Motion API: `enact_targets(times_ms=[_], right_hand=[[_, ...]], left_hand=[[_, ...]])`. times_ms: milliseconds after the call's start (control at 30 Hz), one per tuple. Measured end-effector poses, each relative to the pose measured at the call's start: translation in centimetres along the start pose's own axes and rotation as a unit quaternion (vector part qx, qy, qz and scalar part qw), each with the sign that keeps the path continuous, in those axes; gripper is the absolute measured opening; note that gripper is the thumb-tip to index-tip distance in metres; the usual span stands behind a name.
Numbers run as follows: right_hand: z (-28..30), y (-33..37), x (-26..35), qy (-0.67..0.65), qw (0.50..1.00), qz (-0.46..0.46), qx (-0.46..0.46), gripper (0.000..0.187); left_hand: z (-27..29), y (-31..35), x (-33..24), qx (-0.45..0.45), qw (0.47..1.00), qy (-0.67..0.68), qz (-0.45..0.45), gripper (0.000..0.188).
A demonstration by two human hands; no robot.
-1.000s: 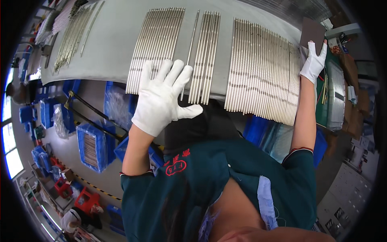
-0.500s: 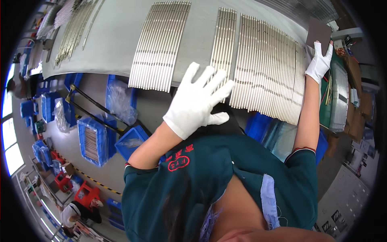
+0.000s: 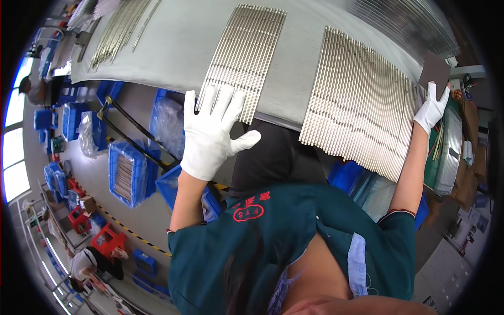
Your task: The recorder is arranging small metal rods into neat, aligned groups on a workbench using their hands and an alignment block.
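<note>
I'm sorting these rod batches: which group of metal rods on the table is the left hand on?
The narrower middle group of rods: the left hand lies spread at its near end. The wider group lies nearer the right hand.

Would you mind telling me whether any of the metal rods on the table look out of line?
Mostly tidy: the middle batch of rods and the right batch lie parallel, though loose rods at the far left corner lie splayed.

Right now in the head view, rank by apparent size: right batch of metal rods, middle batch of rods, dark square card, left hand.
1. Right batch of rods, largest.
2. Middle batch of rods.
3. Left hand; it sits nearer the camera than the middle batch, so ranks 2 and 3 are unsure.
4. Dark square card, smallest.
</note>
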State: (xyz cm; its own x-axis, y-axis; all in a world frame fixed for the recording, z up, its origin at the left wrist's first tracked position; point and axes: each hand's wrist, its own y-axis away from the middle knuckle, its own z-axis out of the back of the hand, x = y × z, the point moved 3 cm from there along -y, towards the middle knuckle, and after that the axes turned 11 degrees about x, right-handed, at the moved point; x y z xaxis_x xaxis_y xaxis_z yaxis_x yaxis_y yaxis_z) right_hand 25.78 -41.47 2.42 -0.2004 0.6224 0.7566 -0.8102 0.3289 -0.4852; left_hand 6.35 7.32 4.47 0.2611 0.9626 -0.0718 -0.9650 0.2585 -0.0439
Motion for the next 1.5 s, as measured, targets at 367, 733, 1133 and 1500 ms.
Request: enact_targets(times_ms=[367,733,1133,1500], right_hand=[[-0.1,0.2,0.3,0.006,1.000,-0.011,0.001,0.068],[0.6,-0.2,-2.5,0.037,0.999,0.004,0.009,0.068],[0.6,-0.4,-2.0,0.044,0.999,0.004,0.016,0.068],[0.2,0.3,-0.1,-0.010,1.000,-0.014,0.005,0.070]], left_hand=[[0.3,-0.6,-3.5,0.010,0.989,0.103,-0.104,0.068],[0.2,-0.5,-4.0,0.040,0.988,0.098,-0.116,0.072],[0.8,-0.6,-3.9,-0.002,0.980,0.149,-0.130,0.071],[2.3,-1.2,-1.0,-0.056,0.989,0.087,-0.103,0.066]])
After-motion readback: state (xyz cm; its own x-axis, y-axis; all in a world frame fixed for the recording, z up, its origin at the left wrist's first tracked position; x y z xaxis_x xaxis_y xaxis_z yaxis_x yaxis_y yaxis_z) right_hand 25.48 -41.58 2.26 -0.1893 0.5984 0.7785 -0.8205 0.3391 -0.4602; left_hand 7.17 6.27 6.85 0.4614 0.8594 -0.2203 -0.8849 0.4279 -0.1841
